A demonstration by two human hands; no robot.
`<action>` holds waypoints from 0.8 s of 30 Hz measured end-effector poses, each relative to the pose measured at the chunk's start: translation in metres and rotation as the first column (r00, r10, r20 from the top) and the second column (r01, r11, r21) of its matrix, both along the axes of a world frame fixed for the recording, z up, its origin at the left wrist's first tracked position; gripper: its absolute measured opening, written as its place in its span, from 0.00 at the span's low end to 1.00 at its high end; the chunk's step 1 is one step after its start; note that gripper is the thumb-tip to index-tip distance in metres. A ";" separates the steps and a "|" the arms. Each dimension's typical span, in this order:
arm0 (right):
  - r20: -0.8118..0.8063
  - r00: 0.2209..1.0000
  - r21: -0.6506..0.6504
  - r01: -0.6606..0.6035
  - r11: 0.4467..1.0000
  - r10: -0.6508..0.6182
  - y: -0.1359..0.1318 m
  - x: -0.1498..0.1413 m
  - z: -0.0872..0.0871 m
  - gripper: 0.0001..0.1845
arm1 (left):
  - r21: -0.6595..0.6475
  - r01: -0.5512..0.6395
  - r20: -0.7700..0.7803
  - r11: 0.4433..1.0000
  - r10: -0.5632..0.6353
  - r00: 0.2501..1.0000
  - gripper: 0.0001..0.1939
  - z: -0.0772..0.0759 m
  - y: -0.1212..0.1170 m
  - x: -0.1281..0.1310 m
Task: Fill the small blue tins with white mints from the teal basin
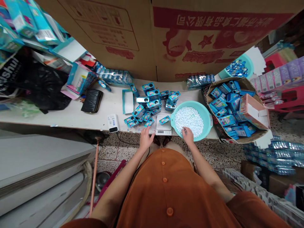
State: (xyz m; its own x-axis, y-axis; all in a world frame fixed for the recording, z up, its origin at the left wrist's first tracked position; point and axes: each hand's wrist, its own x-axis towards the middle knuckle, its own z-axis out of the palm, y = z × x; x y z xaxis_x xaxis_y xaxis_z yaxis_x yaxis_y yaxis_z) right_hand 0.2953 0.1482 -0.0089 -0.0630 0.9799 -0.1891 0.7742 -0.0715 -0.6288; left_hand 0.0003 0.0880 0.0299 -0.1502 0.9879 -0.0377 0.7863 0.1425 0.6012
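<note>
My left hand rests at the table's front edge, fingers stretched and thumb apart, its fingertips by the nearest of several small blue tins. Just right of it lies a small white digital scale, with one blue tin on its pan. Small white candies fill the bottom of a turquoise plastic bowl with handles. Over the bowl's near rim reaches my right hand, fingertips drawn together at the candies; what is between them is too small to make out.
A cardboard carton of blue packets stands right of the bowl. Large brown boxes rise behind the table. To the left lie a black wallet, a white power bank with a cable, and an open box. Wrapped tin packs sit behind.
</note>
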 end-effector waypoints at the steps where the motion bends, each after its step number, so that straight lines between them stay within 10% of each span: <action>1: 0.001 1.000 0.004 0.003 1.000 -0.003 0.000 0.002 -0.001 0.17 | -0.003 0.004 0.002 1.000 -0.004 1.000 0.22 0.000 0.001 0.001; 14: -0.035 0.999 0.032 0.011 0.999 -0.010 0.012 0.005 -0.001 0.16 | -0.003 0.122 -0.058 0.992 -0.122 0.991 0.33 -0.014 0.068 0.041; 20: -0.060 0.998 0.048 -0.006 0.999 0.009 0.011 0.000 0.007 0.15 | -0.111 0.128 -0.062 0.986 -0.135 0.989 0.18 -0.032 0.094 0.052; 24: -0.075 0.997 0.045 0.020 0.999 -0.017 0.009 0.006 0.003 0.15 | -0.073 0.115 -0.022 0.991 -0.117 0.993 0.18 -0.016 0.093 0.050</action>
